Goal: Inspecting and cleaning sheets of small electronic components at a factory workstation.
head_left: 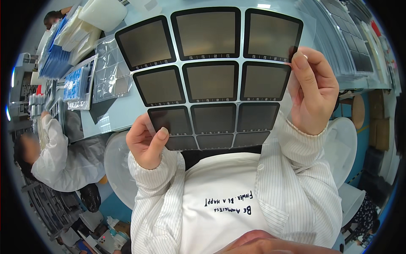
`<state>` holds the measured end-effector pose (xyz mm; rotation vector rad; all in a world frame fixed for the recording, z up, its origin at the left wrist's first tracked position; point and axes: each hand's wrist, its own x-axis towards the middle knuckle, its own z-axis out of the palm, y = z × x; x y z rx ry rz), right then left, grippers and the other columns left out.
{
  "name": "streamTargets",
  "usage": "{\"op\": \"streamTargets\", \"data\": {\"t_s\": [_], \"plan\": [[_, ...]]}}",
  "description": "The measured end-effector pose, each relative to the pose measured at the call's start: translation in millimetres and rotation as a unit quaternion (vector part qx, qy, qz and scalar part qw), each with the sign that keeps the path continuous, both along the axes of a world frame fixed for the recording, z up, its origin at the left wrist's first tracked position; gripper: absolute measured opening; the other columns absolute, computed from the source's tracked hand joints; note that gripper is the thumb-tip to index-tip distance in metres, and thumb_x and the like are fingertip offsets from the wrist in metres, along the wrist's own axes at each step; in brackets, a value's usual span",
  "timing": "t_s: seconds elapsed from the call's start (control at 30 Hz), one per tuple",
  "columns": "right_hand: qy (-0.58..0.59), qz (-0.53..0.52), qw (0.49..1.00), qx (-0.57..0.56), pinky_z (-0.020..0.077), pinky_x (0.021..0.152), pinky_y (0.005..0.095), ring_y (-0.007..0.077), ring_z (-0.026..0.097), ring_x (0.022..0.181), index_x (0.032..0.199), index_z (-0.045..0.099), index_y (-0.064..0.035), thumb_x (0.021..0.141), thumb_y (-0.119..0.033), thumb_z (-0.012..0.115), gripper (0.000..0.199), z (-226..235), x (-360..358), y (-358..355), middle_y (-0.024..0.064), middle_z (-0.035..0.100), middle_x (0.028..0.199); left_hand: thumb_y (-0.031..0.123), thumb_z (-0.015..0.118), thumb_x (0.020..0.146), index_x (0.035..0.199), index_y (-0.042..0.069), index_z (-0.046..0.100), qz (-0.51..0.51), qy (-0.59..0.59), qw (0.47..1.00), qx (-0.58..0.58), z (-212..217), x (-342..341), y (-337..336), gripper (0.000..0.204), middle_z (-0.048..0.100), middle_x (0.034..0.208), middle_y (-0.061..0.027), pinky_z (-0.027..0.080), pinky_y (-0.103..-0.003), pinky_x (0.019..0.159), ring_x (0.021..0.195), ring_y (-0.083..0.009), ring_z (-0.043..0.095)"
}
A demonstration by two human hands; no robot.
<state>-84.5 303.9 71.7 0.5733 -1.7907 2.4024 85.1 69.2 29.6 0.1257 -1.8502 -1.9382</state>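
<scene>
A white shirt front (220,190) with a line of dark lettering sits closest, flanked by pinstriped white sleeves (152,203). Above it both hands hold up a clear sheet (211,80) in front of the chest — a transparent film carrying a grid of dark grey, near-square panels, each framed in black with a row of tiny marks along its lower edge. The left hand (146,144) pinches the sheet's lower left corner, thumb on the front; the right hand (313,93) grips the right edge higher up, thumb pressed on a panel's border. Behind, on a pale blue table (114,114), lie a clear tray of square pockets (110,72), stacks of blue packets (57,59) and white foam trays (91,23) at the left — and similar dark-panelled sheets (347,38) piled at the right. A person in a white coat (63,156) works at far left.
</scene>
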Motion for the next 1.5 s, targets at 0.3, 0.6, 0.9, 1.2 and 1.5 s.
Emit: {"op": "streamTargets", "data": {"t_s": [0.3, 0.6, 0.9, 1.2, 1.5], "plan": [[-0.041, 0.019, 0.999, -0.012, 0.0240, 0.036, 0.0169, 0.0024, 0.040, 0.039, 0.101, 0.066, 0.0023, 0.089, -0.008, 0.066, 0.016, 0, -1, 10, 0.0062, 0.068, 0.080, 0.005, 0.066, 0.085, 0.111, -0.008, 0.058, -0.013, -0.009, 1.000, -0.007, 1, -1, 2, 0.030, 0.061, 0.078, -0.0005, 0.037, -0.016, 0.057, 0.060, -0.0024, 0.048], [-0.005, 0.040, 0.999, -0.004, 0.0242, 0.035, 0.0161, 0.0031, 0.041, 0.037, 0.106, 0.065, 0.0021, 0.091, -0.009, 0.064, 0.019, 1, -5, 6, 0.0063, 0.068, 0.082, 0.005, 0.065, 0.085, 0.113, -0.008, 0.057, 0.031, -0.009, 0.999, 0.002, 6, -4, 3, 0.032, 0.063, 0.080, -0.0020, 0.036, -0.017, 0.056, 0.060, -0.0030, 0.048], [-0.024, 0.039, 0.998, -0.048, 0.0242, 0.035, 0.0168, 0.0036, 0.040, 0.037, 0.103, 0.067, 0.0006, 0.090, -0.008, 0.065, 0.016, 0, -9, 16, 0.0082, 0.070, 0.085, 0.007, 0.068, 0.084, 0.108, -0.008, 0.059, -0.014, -0.007, 1.000, -0.007, 10, -2, 12, 0.029, 0.063, 0.078, -0.0028, 0.038, -0.018, 0.056, 0.059, -0.0041, 0.049], [-0.023, 0.016, 0.999, -0.042, 0.0243, 0.035, 0.0160, 0.0032, 0.039, 0.036, 0.108, 0.066, 0.0001, 0.092, -0.011, 0.062, 0.019, -5, -18, 36, 0.0074, 0.070, 0.082, 0.003, 0.066, 0.083, 0.105, -0.007, 0.063, -0.089, -0.041, 0.993, -0.063, 21, -9, 27, 0.024, 0.068, 0.081, -0.0070, 0.047, -0.021, 0.065, 0.068, -0.0097, 0.060], [-0.040, 0.021, 0.997, -0.058, 0.0254, 0.036, 0.0151, 0.0030, 0.038, 0.036, 0.112, 0.065, 0.0001, 0.094, -0.010, 0.059, 0.021, -13, -26, 43, 0.0092, 0.071, 0.087, 0.003, 0.068, 0.081, 0.107, -0.004, 0.064, -0.146, -0.045, 0.977, -0.146, 26, -17, 24, 0.027, 0.068, 0.079, -0.0070, 0.046, -0.020, 0.060, 0.060, -0.0079, 0.057]]}}
